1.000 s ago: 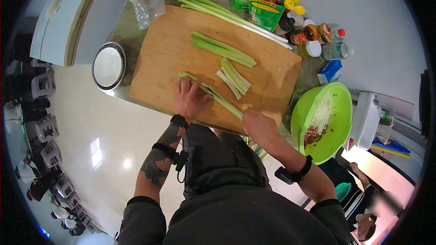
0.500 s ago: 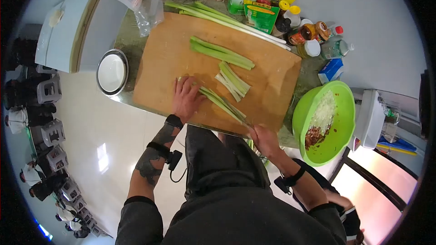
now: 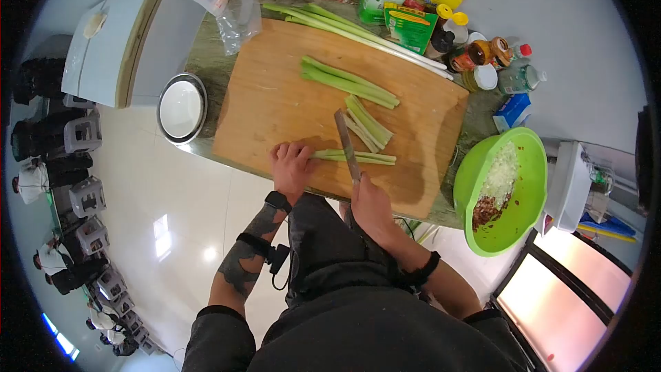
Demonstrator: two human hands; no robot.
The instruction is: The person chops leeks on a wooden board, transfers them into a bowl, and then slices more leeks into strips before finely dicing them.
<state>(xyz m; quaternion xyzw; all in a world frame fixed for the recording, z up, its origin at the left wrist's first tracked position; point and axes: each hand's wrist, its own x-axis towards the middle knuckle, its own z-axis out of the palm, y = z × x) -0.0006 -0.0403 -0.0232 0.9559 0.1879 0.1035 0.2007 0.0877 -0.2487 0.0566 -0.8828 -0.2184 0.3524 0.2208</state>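
My left hand (image 3: 292,169) has its fingers bent over the left end of some green stalks (image 3: 365,158), holding them on the wooden board (image 3: 261,89). In my right hand (image 3: 370,208) is the handle of a knife (image 3: 348,146). Its blade lies across the stalks, between my two hands, pointing away from me. Just beyond the blade are shorter cut stalks (image 3: 370,122). Farther up the board sits another bunch of celery-like stalks (image 3: 348,83). Long green and white stalks (image 3: 372,43) rest along the board's far edge.
A green bowl (image 3: 467,189) with chopped white and reddish-brown food stands right of the board. Bottles, jars and packets (image 3: 413,29) crowd the far right. On the left are a white bowl (image 3: 181,110) and a plastic bag (image 3: 239,22). Several stools and people are farther left.
My right hand has moved left and the knife now crosses the stalks. The held stalks have turned to lie nearly level. A person's arm at the lower right is no longer visible.
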